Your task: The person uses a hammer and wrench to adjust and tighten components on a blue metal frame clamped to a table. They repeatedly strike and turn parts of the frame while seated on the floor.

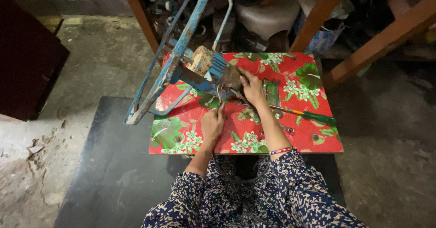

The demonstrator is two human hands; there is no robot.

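On the floral table (318, 141): both hands closed on blue motor's (213, 71) wires | green screwdriver (313, 115) just right; blue frame (177, 60) left

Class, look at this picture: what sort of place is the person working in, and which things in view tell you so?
Probably a small home repair workshop or storeroom. A blue machine with a worn metal frame lies on a low floral-covered table, a green-handled screwdriver rests beside it, and the floor is rough concrete with clutter behind.
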